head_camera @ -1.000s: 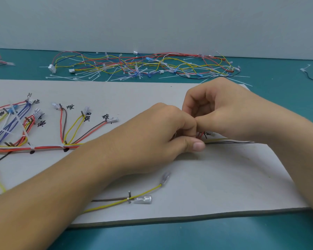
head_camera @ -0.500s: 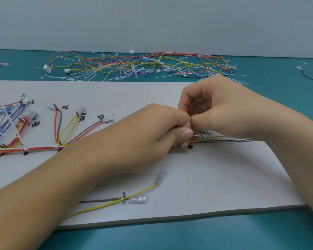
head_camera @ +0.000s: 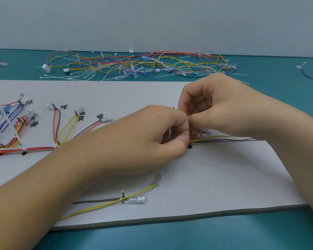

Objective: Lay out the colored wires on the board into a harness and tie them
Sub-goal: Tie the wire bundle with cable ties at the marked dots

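My two hands are bunched together mid-frame over the board point(head_camera: 224, 177). My left hand point(head_camera: 143, 138) pinches the harness wires point(head_camera: 215, 138) between thumb and curled fingers, just above a black dot point(head_camera: 189, 146). My right hand point(head_camera: 224, 109) is curled tight against it. I cannot tell what it grips, because its own fingers hide that.

I judge these wires light, thin and limp, with slick insulation and some spring. I would hold them close to the tie point, bunched flat, and never by the clear terminals, which look fragile.

By my count there are two black dots, the second point(head_camera: 23, 153) at the left edge. Two loose wires lie at lower centre, one yellow wire point(head_camera: 139, 191) and one brown wire point(head_camera: 98, 201). The spare wire pile point(head_camera: 134, 64) on the table point(head_camera: 170, 237) in the upper frame is too tangled to count.
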A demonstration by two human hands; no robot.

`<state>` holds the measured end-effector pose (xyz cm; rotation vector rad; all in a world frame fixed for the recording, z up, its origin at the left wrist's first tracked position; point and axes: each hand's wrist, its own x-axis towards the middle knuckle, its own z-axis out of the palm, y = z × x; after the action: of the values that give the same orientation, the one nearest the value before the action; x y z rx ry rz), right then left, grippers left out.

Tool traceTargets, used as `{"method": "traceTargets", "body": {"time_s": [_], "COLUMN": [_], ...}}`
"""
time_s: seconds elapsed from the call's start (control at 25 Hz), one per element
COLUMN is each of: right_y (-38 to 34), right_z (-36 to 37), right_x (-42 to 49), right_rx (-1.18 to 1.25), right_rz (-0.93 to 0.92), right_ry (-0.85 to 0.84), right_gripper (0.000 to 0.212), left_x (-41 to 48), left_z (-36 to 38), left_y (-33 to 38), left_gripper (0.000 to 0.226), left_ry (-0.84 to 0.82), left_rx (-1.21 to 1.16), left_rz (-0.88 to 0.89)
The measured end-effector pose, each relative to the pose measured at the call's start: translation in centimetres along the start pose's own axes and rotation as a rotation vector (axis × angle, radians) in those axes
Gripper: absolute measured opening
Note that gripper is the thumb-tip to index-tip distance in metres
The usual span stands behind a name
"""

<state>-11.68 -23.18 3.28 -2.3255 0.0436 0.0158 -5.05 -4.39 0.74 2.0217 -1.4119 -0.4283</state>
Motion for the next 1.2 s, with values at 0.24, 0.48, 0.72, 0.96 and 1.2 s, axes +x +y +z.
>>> {"method": "traceTargets", "body": {"time_s": [0.24, 0.48, 0.72, 0.96, 1.2], "right_y": [-0.1, -0.3, -0.5, -0.5, -0.4], "right_z": [-0.8, -1.4, -1.2, -1.2, -1.3], "right_x": [-0.3, -0.7, -0.8, -0.8, -0.8], "right_rx": [0.029, 0.043, 0.025, 0.023, 0.015], "right_rz": [-0.015, -0.042, -0.061, -0.076, -0.081], "right_ry": [-0.024, -0.045, -0.058, -0.060, -0.075], "right_gripper": [0.021, 0.021, 0.022, 0.023, 0.023], "left_x": [0.2, 0.3, 0.4, 0.4, 0.4], "left_z": [0.0, 0.0, 0.0, 0.1, 0.2], "left_y": [-0.2, -0.1, 0.1, 0.0, 0.0], "left_gripper": [0.023, 0.027, 0.032, 0.032, 0.034], "left_ry": [0.073, 0.080, 0.062, 0.061, 0.080], "left_rx": [-0.009, -0.009, 0.024, 0.058, 0.065], "left_rz": [-0.057, -0.132, -0.154, -0.155, -0.148]}}
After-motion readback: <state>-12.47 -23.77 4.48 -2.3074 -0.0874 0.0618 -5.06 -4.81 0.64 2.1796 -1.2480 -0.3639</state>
